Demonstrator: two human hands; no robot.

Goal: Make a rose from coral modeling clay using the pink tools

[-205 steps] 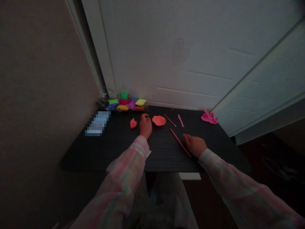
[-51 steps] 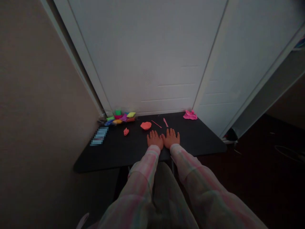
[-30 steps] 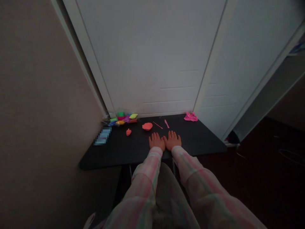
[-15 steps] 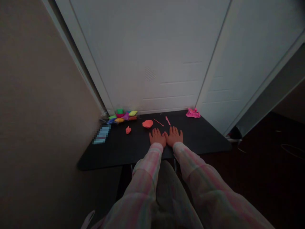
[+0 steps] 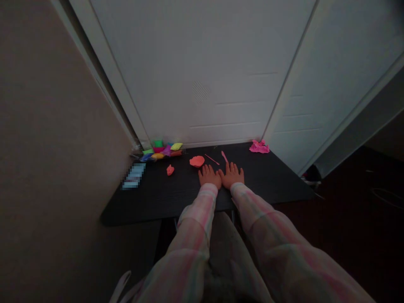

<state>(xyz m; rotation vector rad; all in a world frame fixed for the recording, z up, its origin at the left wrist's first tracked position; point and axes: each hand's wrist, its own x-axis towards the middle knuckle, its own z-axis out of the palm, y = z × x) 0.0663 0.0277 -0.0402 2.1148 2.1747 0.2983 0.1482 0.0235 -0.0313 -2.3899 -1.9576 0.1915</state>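
Observation:
My left hand point(image 5: 210, 176) and my right hand point(image 5: 232, 176) lie flat, side by side, on the black table point(image 5: 142, 204), palms down and fingers spread. Neither grips anything; whatever is under the palms is hidden. Just beyond my left fingertips sits a shallow coral clay bowl point(image 5: 197, 161) with an uneven rim. A thin pink stick tool point(image 5: 212, 159) slants to the right of it. The pink clay knife point(image 5: 224, 156) lies close to my right fingertips. Farther left rests a small coral clay lump point(image 5: 170, 170).
Several colourful clay packets point(image 5: 162, 151) in clear wrap line the back left edge. A pixelated flat rectangle point(image 5: 134, 176) lies at the left. Crumpled bright pink material point(image 5: 259, 147) sits at the back right corner. A white panelled door point(image 5: 202, 84) rises directly behind the table.
Earlier my hands were apart, with a long coral clay strip by the right one; that strip no longer shows. Both hands then came together flat, and have stayed there while the view shifted slightly.

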